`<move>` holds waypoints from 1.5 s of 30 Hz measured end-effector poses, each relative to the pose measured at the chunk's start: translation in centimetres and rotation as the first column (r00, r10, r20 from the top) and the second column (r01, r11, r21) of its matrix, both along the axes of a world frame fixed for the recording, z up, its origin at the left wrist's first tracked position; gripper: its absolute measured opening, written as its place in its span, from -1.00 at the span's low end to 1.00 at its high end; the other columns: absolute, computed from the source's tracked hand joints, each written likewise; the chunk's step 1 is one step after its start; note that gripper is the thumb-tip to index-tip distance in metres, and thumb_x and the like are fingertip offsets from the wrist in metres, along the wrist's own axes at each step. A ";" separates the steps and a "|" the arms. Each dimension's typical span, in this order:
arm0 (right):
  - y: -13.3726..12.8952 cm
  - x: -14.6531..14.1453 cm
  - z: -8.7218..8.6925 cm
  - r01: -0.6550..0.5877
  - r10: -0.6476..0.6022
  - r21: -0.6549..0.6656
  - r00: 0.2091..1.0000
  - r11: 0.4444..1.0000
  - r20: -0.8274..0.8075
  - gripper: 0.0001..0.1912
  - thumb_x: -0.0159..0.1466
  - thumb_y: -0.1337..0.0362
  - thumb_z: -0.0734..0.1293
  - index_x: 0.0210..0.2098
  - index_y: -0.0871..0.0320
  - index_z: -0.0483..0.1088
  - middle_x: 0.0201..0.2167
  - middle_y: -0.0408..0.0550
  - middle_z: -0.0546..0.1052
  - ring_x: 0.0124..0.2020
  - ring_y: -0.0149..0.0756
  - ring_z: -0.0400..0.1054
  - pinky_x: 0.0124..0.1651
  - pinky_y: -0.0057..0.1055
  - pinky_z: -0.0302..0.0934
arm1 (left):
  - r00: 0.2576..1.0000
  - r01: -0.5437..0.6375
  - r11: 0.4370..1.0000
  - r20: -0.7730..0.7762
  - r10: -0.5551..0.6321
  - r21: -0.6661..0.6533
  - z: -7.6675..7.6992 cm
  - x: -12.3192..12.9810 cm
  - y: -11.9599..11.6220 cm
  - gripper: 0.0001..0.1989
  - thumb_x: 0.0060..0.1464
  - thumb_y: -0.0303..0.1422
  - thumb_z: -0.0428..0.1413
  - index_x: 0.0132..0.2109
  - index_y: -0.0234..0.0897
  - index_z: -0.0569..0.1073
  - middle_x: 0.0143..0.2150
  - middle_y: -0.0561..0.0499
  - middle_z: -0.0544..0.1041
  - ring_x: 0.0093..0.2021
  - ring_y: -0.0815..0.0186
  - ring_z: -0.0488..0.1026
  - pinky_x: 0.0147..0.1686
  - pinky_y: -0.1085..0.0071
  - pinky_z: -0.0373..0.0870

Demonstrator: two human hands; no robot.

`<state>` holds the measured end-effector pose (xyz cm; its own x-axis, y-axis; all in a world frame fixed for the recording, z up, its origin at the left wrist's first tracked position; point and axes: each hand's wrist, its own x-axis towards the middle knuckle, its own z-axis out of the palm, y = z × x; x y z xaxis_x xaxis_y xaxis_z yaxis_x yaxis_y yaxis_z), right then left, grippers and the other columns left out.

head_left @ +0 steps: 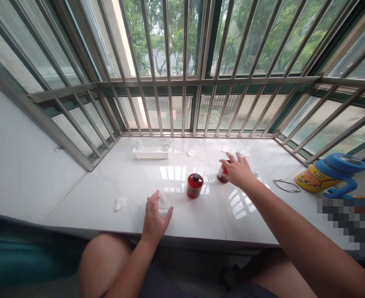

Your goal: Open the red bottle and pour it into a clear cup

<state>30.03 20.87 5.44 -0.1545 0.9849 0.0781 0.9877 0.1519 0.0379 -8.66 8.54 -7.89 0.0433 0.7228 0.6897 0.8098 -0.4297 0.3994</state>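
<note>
My left hand (pixel 155 217) is curled around a small clear plastic cup (pixel 164 203) near the front edge of a white marble sill (pixel 120 182). My right hand (pixel 238 170) has its fingers spread and sits against a small red bottle (pixel 222 174), which it partly hides. Between my hands stands a larger red bottle with a black cap (pixel 194 186), touched by neither hand. Several white cotton pads lie on the sill, one (pixel 120 203) to the left of my left hand and another (pixel 191 152) near the back.
A white plastic basket (pixel 152 148) stands by the barred window (pixel 201 82) at the back. To the right lie a thin wire frame (pixel 286 186) and a blue-and-yellow child's cup (pixel 331 178). A pixelated patch (pixel 346 225) covers the lower right corner. My knees show below the sill.
</note>
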 end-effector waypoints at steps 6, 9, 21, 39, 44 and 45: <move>-3.2 -5.6 -0.8 -0.280 0.326 0.168 0.788 0.945 -0.522 -0.41 0.47 0.12 0.31 0.45 -0.03 0.21 0.53 0.09 0.20 0.54 0.02 0.08 0.52 0.06 0.08 | 1.000 0.002 1.000 0.000 -0.002 -0.004 0.1 0.0 -0.1 -0.31 0.32 -0.29 0.22 0.46 -0.28 0.15 0.37 -0.39 0.43 0.37 -0.17 0.43 0.41 -0.30 0.31; -3.8 -9.3 -2.3 -0.291 0.246 0.092 0.555 0.952 -0.795 -0.32 0.35 -0.01 0.46 0.39 -0.05 0.27 0.42 0.07 0.37 0.42 0.02 0.28 0.45 0.03 0.19 | 1.000 0.005 1.000 -0.008 -0.005 0.003 0.2 -0.1 -0.1 -0.33 0.31 -0.33 0.19 0.46 -0.28 0.15 0.37 -0.39 0.43 0.36 -0.17 0.44 0.39 -0.30 0.33; -11.5 -11.2 -5.5 -0.210 0.193 0.115 0.407 0.971 -0.893 -0.74 0.50 0.03 0.24 0.07 -0.04 0.42 -0.04 -0.03 0.61 -0.03 -0.07 0.55 0.09 -0.11 0.42 | 0.999 0.031 0.998 0.027 -0.030 -0.048 0.6 -0.7 -0.1 -0.44 0.36 -0.31 0.11 0.42 -0.24 0.20 0.38 -0.34 0.43 0.37 -0.13 0.43 0.34 -0.27 0.40; -14.5 -7.1 -8.5 0.439 0.125 0.168 0.125 0.882 -0.984 -0.64 0.38 -0.08 0.43 -0.13 -0.03 0.24 0.13 0.14 0.58 0.17 0.05 0.50 0.15 0.07 0.42 | 0.893 0.155 0.922 0.449 0.022 -0.355 3.0 3.8 3.4 -0.69 0.29 -0.12 0.24 0.08 -0.14 0.57 0.06 -0.12 0.69 0.03 0.03 0.67 0.06 0.05 0.61; -14.3 -7.2 -8.9 0.419 0.139 0.165 0.093 0.893 -0.986 -0.66 0.40 -0.07 0.43 -0.11 -0.01 0.32 0.16 0.14 0.57 0.17 0.04 0.50 0.15 0.03 0.42 | 0.822 0.172 0.909 0.564 0.080 -0.380 3.1 4.9 3.2 -0.69 0.18 -0.11 0.34 -0.10 -0.15 0.45 0.20 -0.15 0.65 0.17 0.01 0.60 0.22 -0.02 0.48; -14.2 -7.1 -9.0 0.413 0.143 0.175 0.107 0.894 -0.984 -0.67 0.40 -0.07 0.42 -0.09 0.00 0.35 0.16 0.13 0.57 0.17 0.04 0.50 0.17 0.04 0.41 | 0.805 0.175 0.902 0.585 0.099 -0.394 3.2 5.0 3.1 -0.63 0.14 -0.11 0.38 -0.07 -0.15 0.44 0.22 -0.16 0.63 0.19 0.00 0.59 0.24 -0.03 0.45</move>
